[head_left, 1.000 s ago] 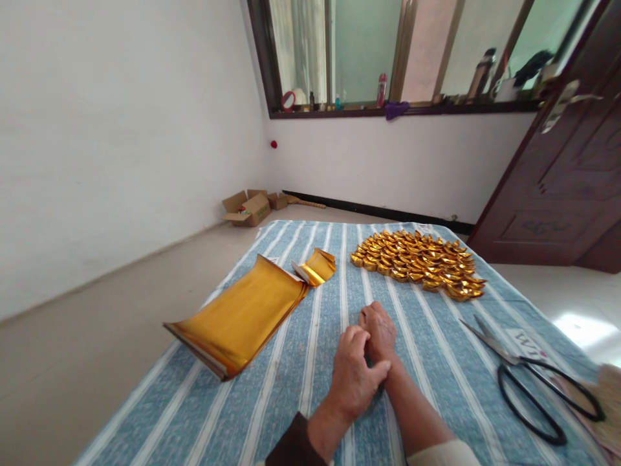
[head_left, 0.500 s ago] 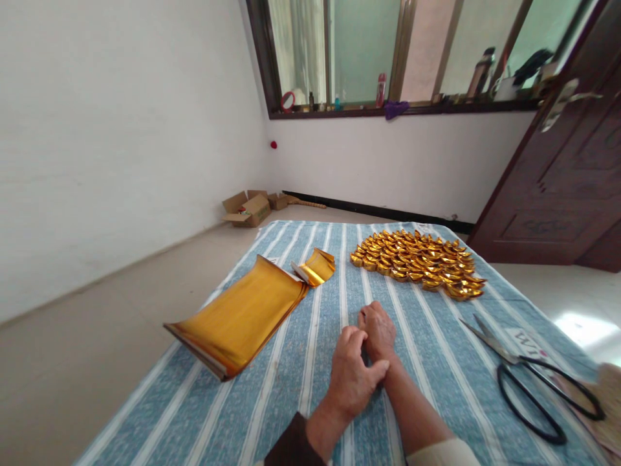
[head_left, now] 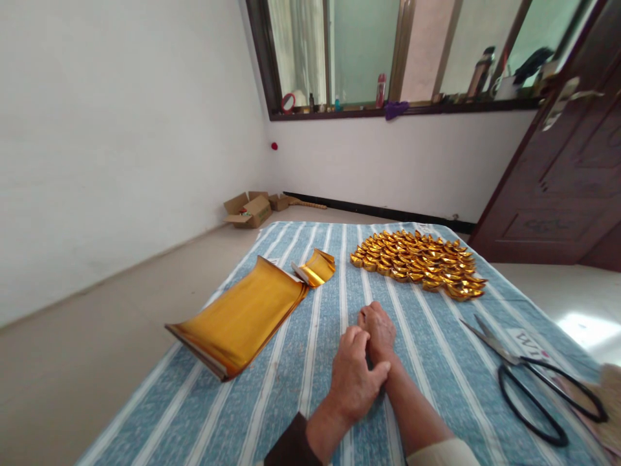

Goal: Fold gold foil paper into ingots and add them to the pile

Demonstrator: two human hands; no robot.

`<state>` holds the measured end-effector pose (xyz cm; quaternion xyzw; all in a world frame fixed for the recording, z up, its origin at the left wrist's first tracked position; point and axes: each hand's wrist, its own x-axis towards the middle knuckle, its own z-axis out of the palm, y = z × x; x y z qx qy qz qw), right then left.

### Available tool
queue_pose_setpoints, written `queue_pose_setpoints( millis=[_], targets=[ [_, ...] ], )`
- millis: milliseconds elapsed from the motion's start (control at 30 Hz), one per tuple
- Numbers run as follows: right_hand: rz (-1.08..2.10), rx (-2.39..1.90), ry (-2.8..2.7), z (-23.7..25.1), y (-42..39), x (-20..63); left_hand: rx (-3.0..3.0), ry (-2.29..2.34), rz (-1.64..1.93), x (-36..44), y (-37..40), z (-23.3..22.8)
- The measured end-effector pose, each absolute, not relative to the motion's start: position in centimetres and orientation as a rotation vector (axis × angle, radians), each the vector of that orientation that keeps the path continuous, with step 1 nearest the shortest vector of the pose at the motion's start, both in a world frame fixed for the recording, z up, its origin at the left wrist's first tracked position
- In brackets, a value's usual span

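Observation:
My two hands rest together on the blue-and-white striped cloth [head_left: 301, 362] near its front middle. My right hand [head_left: 379, 329] is curled into a loose fist, knuckles up, with nothing seen in it. My left hand [head_left: 353, 380] lies draped across my right wrist, thumb apart from the fingers, and holds nothing. A stack of gold foil sheets [head_left: 242, 317] lies to the left of my hands, its far end curling up. A smaller folded piece of gold foil [head_left: 316, 266] sits just beyond it. Several folded gold ingots [head_left: 420, 262] are laid in rows at the far right.
Large black-handled scissors [head_left: 531, 378] lie on the cloth at the right. A straw-coloured object [head_left: 612, 395] shows at the right edge. Open cardboard boxes [head_left: 248, 208] stand on the floor by the far wall. A dark wooden door [head_left: 563, 175] stands at the right, and bottles line the windowsill.

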<state>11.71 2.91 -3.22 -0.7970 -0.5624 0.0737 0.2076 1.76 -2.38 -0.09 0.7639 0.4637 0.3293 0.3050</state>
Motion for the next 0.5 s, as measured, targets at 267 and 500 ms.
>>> queue_pose_setpoints(
  millis=[267,500],
  targets=[
    [0.265,-2.2,-1.564,-2.9,3.0,11.9,2.08,1.234,0.85,1.9,-0.6,0.8],
    [0.255,-2.185,-1.55,-3.3,3.1,12.0,2.147,1.354,0.755,2.6,-1.9,0.4]
  ],
)
